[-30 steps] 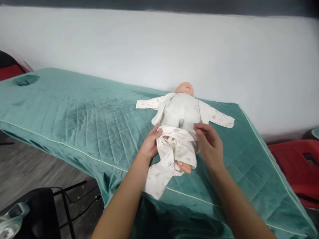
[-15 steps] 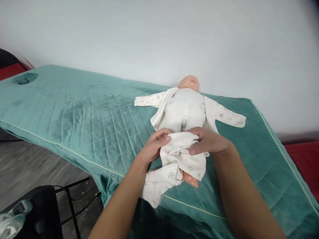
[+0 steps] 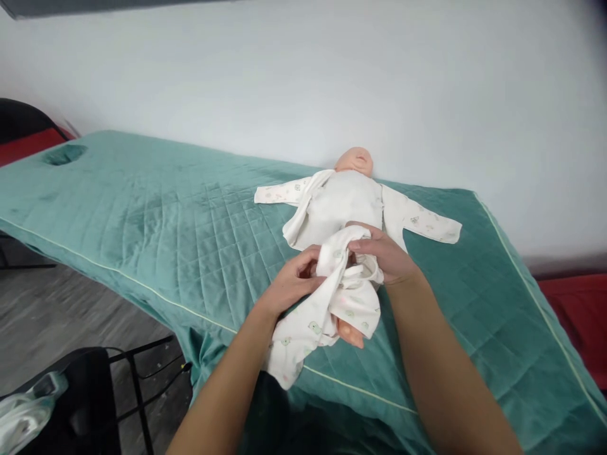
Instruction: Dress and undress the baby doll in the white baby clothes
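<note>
Left hand [image 3: 290,282], right hand [image 3: 387,254] on printed pants [image 3: 303,328]

The white trousers [image 3: 296,335] have little green pictures. At 5 o'clock, the doll's foot [image 3: 349,333] is peachy. At 3 o'clock, the white sleeve [image 3: 432,224] has tiny pictures. The green cover [image 3: 190,234] has criss-cross lines. At 8 o'clock, the seat [image 3: 90,401] is black.

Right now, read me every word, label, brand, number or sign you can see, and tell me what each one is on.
None: no word, label, brand, number or sign can be read.
Trousers: small printed figures, no lettering I can make out.
Shirt: prints on the sleeves, too small to read.
Bundle on the chair: too blurred to tell.
</note>
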Tool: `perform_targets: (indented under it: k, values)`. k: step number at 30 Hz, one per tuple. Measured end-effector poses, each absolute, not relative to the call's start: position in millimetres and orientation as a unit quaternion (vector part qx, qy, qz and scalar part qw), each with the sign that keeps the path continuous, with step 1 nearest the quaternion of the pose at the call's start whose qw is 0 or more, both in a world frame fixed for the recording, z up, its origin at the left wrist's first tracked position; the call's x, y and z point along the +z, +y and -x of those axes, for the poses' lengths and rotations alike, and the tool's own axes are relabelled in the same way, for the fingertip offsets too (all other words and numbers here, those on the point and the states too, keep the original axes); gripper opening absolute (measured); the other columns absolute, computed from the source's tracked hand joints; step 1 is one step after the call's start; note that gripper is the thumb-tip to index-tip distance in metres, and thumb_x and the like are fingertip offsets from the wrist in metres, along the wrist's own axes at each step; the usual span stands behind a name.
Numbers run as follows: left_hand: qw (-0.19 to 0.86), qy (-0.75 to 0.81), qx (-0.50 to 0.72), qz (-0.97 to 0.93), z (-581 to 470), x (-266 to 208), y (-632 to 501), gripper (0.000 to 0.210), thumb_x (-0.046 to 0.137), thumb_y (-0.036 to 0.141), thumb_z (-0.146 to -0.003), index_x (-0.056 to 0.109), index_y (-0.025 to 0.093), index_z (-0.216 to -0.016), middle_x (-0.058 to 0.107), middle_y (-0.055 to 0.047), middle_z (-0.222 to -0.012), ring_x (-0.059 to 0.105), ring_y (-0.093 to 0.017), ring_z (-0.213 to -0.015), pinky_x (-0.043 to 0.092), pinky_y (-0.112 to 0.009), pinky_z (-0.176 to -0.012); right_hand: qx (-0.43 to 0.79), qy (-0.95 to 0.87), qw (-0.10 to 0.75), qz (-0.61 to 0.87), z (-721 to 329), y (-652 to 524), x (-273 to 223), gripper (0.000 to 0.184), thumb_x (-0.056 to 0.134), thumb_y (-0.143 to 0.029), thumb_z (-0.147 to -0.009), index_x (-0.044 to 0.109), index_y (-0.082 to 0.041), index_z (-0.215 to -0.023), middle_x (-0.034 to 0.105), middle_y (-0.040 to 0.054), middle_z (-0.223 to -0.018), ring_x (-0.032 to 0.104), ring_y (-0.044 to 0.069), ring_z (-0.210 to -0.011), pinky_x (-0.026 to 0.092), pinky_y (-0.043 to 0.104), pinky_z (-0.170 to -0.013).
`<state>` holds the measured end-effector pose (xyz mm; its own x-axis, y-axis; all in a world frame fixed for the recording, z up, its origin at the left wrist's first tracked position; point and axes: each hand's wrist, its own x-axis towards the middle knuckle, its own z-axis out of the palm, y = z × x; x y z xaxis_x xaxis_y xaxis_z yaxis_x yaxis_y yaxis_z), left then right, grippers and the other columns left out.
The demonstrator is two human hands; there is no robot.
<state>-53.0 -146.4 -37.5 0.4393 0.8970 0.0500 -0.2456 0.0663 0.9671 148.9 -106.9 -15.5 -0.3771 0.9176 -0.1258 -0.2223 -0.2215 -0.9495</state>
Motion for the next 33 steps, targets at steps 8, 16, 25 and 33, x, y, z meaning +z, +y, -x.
perform_targets:
  k: [8, 16, 25, 33]
  values:
    - [0.662, 0.386, 0.466, -0.443, 43, -38, -163, 0.040, 0.078, 0.032, -0.072, 0.063, 0.017, -0.105, 0.067, 0.000, -0.088, 0.059, -0.015, -0.078, 0.047, -0.023, -0.071, 0.687, -0.556, 0.313, 0.347, -147, -114, -1, 0.028, 0.078, -0.036, -0.076, 0.062, -0.019, -0.092, 0.061, -0.0045, -0.073, 0.056, 0.009, -0.060, 0.043, 0.018, -0.053]
    - [0.681, 0.371, 0.511, -0.371, 30, 6, -139, 0.035, 0.079, 0.039, -0.069, 0.055, 0.018, -0.084, 0.056, 0.004, -0.072, 0.052, -0.009, -0.063, 0.043, -0.021, -0.062, 0.636, -0.640, 0.242, 0.356, -153, -119, 9, 0.041, 0.080, -0.031, -0.072, 0.069, -0.020, -0.111, 0.073, 0.0035, -0.098, 0.067, 0.023, -0.092, 0.055, 0.032, -0.076]
    - [0.581, 0.393, 0.415, -0.579, 33, 2, -145, 0.034, 0.073, 0.046, -0.076, 0.064, 0.017, -0.091, 0.061, 0.002, -0.082, 0.055, -0.011, -0.074, 0.042, -0.021, -0.070, 0.634, -0.521, 0.387, 0.420, -155, -109, -16, 0.034, 0.079, -0.036, -0.067, 0.071, -0.018, -0.095, 0.072, 0.0021, -0.080, 0.066, 0.020, -0.072, 0.053, 0.031, -0.068]
    - [0.700, 0.371, 0.371, -0.485, 41, 1, -152, 0.041, 0.075, 0.044, -0.076, 0.071, 0.010, -0.099, 0.072, -0.008, -0.084, 0.064, -0.017, -0.072, 0.048, -0.027, -0.070, 0.645, -0.564, 0.347, 0.381, -154, -110, -8, 0.037, 0.078, -0.036, -0.067, 0.070, -0.014, -0.097, 0.063, -0.0002, -0.067, 0.056, 0.014, -0.060, 0.043, 0.024, -0.056]
